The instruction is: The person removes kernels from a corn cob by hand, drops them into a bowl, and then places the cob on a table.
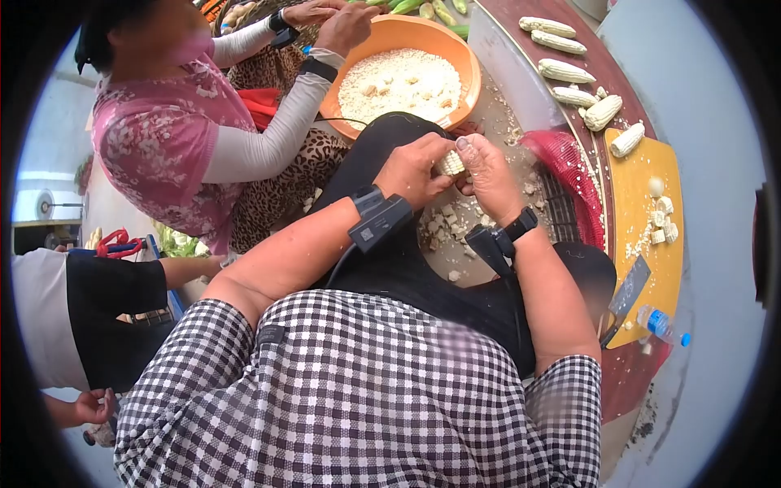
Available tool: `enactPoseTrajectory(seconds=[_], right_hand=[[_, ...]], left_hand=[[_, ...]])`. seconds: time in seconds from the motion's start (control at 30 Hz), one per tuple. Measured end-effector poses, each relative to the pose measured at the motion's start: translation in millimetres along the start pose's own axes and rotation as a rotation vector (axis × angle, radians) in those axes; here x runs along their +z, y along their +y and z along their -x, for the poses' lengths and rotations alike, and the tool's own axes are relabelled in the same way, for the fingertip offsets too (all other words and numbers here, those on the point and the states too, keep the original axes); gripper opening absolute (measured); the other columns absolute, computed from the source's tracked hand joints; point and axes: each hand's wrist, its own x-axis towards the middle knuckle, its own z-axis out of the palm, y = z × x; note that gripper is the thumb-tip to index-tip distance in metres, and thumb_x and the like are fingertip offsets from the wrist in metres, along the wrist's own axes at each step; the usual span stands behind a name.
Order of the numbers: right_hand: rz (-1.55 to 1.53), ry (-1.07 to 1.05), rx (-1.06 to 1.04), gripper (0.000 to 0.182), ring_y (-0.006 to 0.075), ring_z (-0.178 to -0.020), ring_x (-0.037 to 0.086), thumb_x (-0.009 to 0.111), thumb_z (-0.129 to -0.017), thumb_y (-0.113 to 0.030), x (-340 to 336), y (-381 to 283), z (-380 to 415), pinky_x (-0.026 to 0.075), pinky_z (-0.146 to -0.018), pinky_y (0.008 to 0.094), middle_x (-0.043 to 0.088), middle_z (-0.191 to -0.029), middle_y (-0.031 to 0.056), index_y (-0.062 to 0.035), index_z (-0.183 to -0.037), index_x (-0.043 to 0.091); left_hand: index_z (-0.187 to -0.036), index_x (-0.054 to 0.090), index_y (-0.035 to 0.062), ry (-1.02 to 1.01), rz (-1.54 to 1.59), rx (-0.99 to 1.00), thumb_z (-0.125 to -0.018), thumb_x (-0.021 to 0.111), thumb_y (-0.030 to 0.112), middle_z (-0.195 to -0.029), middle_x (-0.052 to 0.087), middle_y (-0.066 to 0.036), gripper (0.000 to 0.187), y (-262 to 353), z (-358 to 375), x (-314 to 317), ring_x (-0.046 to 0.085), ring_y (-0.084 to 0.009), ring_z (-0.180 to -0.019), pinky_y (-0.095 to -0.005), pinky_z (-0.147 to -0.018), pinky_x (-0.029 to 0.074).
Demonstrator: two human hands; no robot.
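Above my lap, a short chunk of pale corn cob [451, 164] sits between my two hands, its kernel rows facing up. My left hand [415, 172] grips it from the left, thumb and fingers curled round it. From the other side my right hand [493, 177] closes in, with its thumb at the top edge of the chunk and its fingers partly hidden. Just beyond my knees stands an orange basin [470, 65] holding loose white kernels [399, 85]. Broken cob pieces [443, 228] lie on the floor between my legs.
On the right, a table carries whole corn cobs [565, 71], a yellow cutting board [647, 171] with cut chunks [663, 220], a cleaver [626, 297] and a water bottle [661, 324]. A red mesh bag [573, 175] hangs beside it. A co-worker [163, 130] sits at left; another person stands behind.
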Motion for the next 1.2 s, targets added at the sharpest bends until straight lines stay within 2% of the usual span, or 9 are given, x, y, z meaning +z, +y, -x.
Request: enactPoseTrajectory(seconds=[0.2,0.3,0.4,0.47,0.5,0.57,0.7,1.07,1.2], right_hand=[[0.068,-0.008,-0.054,0.030,0.0040,-0.058,0.051,0.051,-0.097,-0.036,-2,3,0,0.042,-0.047,0.0175,0.055,-0.075,-0.0018,-0.0068,-0.097,0.054],[0.070,0.012,-0.008,0.025,0.0041,-0.058,0.051,0.050,-0.097,-0.032,-1,-2,1,0.042,-0.047,0.0174,0.056,-0.075,-0.0016,-0.0077,-0.096,0.055],[-0.120,0.020,0.070,0.026,0.0043,-0.059,0.052,0.053,-0.096,-0.034,-2,-5,1,0.042,-0.048,0.0173,0.056,-0.075,-0.0016,-0.0079,-0.094,0.055],[-0.039,-0.003,0.026,0.027,0.0042,-0.059,0.053,0.056,-0.094,-0.035,-2,-8,2,0.042,-0.049,0.0172,0.057,-0.076,-0.0016,-0.0081,-0.094,0.056],[0.001,-0.015,0.004,0.028,0.0042,-0.060,0.053,0.057,-0.094,-0.036,-2,-9,3,0.043,-0.049,0.0172,0.058,-0.076,-0.0016,-0.0082,-0.093,0.056],[-0.010,-0.052,0.015,0.030,0.0041,-0.061,0.053,0.058,-0.093,-0.038,-7,-3,0,0.043,-0.050,0.0173,0.058,-0.077,-0.0016,-0.0079,-0.094,0.056],[-0.102,-0.101,0.028,0.031,0.0042,-0.062,0.054,0.059,-0.092,-0.039,-9,6,-2,0.044,-0.050,0.0177,0.060,-0.079,-0.0013,-0.0080,-0.094,0.056],[-0.090,-0.036,0.015,0.025,0.0038,-0.057,0.052,0.059,-0.093,-0.033,-3,7,-1,0.041,-0.047,0.0166,0.059,-0.076,-0.0009,-0.0082,-0.094,0.056],[-0.084,-0.004,-0.001,0.026,0.0033,-0.055,0.050,0.059,-0.093,-0.034,0,5,-2,0.040,-0.046,0.0165,0.057,-0.073,-0.0018,-0.0081,-0.093,0.056]], left_hand=[[-0.109,0.062,0.0062,0.016,0.042,-0.019,-0.067,0.071,0.000,-0.089,0.061,-0.012,0.044,3,1,0,0.063,-0.0291,-0.081,-0.0338,-0.072,0.050],[-0.109,0.062,0.0063,0.021,0.043,-0.021,-0.067,0.070,-0.001,-0.088,0.061,-0.011,0.043,3,0,0,0.063,-0.0282,-0.080,-0.0337,-0.071,0.050],[-0.109,0.062,0.0063,0.015,0.032,-0.022,-0.067,0.071,-0.001,-0.089,0.060,-0.011,0.044,4,0,-2,0.063,-0.0285,-0.082,-0.0343,-0.072,0.051],[-0.109,0.060,0.0066,-0.017,0.026,-0.042,-0.066,0.073,-0.002,-0.093,0.060,-0.011,0.046,6,-1,-4,0.063,-0.0295,-0.086,-0.0352,-0.074,0.052],[-0.108,0.061,0.0062,-0.004,0.031,-0.028,-0.066,0.072,-0.002,-0.090,0.060,-0.011,0.044,4,0,-3,0.063,-0.0286,-0.083,-0.0343,-0.072,0.051],[-0.106,0.063,0.0056,0.023,0.042,-0.002,-0.067,0.070,-0.001,-0.086,0.060,-0.011,0.041,0,1,0,0.062,-0.0266,-0.077,-0.0324,-0.068,0.050],[-0.107,0.063,0.0053,0.004,0.063,-0.020,-0.067,0.070,-0.001,-0.086,0.060,-0.010,0.041,1,1,-2,0.061,-0.0259,-0.076,-0.0318,-0.068,0.049],[-0.111,0.063,0.0053,-0.035,0.080,-0.018,-0.070,0.069,0.002,-0.088,0.061,-0.010,0.042,-1,2,-3,0.062,-0.0244,-0.077,-0.0308,-0.068,0.049],[-0.113,0.063,0.0055,0.006,0.094,-0.004,-0.073,0.069,0.003,-0.087,0.061,-0.010,0.041,-2,2,-2,0.061,-0.0239,-0.076,-0.0308,-0.069,0.049]])
